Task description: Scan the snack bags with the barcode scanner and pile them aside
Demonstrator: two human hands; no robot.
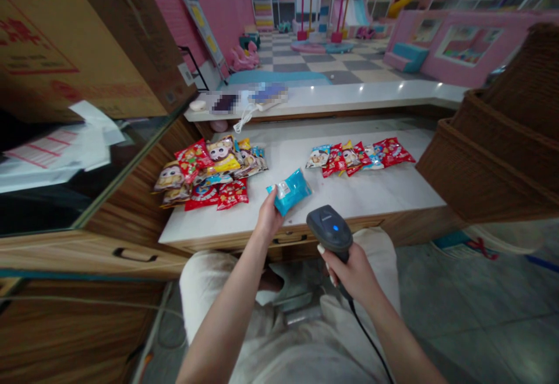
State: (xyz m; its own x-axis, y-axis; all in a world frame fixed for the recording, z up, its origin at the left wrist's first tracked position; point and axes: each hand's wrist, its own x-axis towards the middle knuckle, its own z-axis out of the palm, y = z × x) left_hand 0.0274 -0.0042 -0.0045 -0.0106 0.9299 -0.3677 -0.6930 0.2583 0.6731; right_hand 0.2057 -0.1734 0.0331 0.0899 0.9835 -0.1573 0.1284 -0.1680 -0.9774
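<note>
White counter (371,195); blue packet (294,192), contents hidden.

Nothing legible, carton print (23,39) blurred, packet label (283,188) too small

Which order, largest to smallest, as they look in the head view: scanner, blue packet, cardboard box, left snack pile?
1. Cardboard box
2. Left snack pile
3. Scanner and blue packet: too close to rank; the right hand covers part of the scanner.
</note>
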